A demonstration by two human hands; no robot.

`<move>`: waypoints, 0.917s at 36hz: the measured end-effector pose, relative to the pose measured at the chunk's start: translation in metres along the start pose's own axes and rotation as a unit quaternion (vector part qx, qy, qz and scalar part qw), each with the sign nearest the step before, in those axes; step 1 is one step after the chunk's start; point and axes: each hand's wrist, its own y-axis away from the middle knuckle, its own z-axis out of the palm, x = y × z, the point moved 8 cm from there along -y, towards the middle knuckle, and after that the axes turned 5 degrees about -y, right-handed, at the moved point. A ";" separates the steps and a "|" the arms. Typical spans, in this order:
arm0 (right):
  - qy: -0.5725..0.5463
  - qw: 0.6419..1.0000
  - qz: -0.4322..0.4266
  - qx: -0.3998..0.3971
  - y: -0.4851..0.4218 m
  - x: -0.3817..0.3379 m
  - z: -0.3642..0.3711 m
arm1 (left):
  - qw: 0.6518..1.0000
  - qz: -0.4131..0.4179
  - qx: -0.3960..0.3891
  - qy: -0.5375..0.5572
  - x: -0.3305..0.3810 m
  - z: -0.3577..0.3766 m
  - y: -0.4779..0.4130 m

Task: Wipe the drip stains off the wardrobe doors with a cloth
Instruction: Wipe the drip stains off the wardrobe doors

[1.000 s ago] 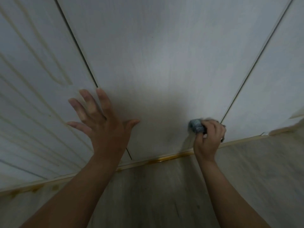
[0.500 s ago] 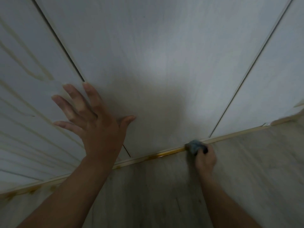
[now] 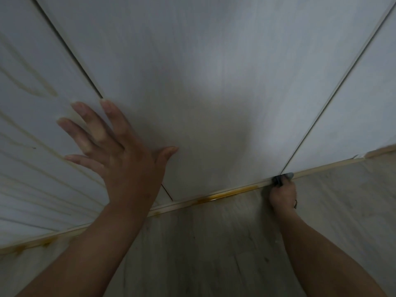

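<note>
Pale wardrobe doors fill the view; the middle door [image 3: 214,71] looks plain, while the left door [image 3: 32,125] carries long yellowish drip stains [image 3: 40,91]. My left hand [image 3: 120,155] presses flat with spread fingers across the gap between these two doors. My right hand [image 3: 281,194] grips a small grey-blue cloth [image 3: 282,177] at the bottom edge of the doors, where the gap between the middle and right door [image 3: 360,116] meets the floor rail. Most of the cloth is hidden inside the fist.
A wooden rail [image 3: 225,195] runs along the doors' base, with amber pooled liquid on it at the centre and at the far left [image 3: 19,248]. Below it lies grey wood-pattern flooring [image 3: 214,254].
My right hand moved the cloth down from the lower door face to the bottom rail, then a little right along it. My left hand stayed pressed on the doors.
</note>
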 end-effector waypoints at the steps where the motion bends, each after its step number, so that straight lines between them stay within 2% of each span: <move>1: 0.011 1.000 -0.006 0.001 -0.001 0.001 0.001 | 1.000 0.000 0.002 0.000 0.000 -0.001 0.000; 5: 0.028 0.999 -0.035 -0.019 0.005 -0.006 0.008 | 1.000 0.004 0.007 0.008 0.002 -0.003 0.000; 15: 0.032 0.994 -0.040 -0.098 0.055 -0.017 0.062 | 0.999 0.016 -0.011 0.032 -0.001 -0.003 0.003; 20: 0.027 0.991 -0.056 -0.120 0.075 -0.029 0.073 | 0.997 0.066 -0.018 0.031 -0.010 -0.006 0.011; 27: 0.055 0.987 -0.090 -0.120 0.104 -0.044 0.095 | 0.987 0.155 -0.032 -0.036 -0.033 0.001 0.026; 33: 0.054 0.988 -0.091 -0.114 0.129 -0.052 0.113 | 0.978 0.176 0.004 -0.112 -0.066 -0.001 0.023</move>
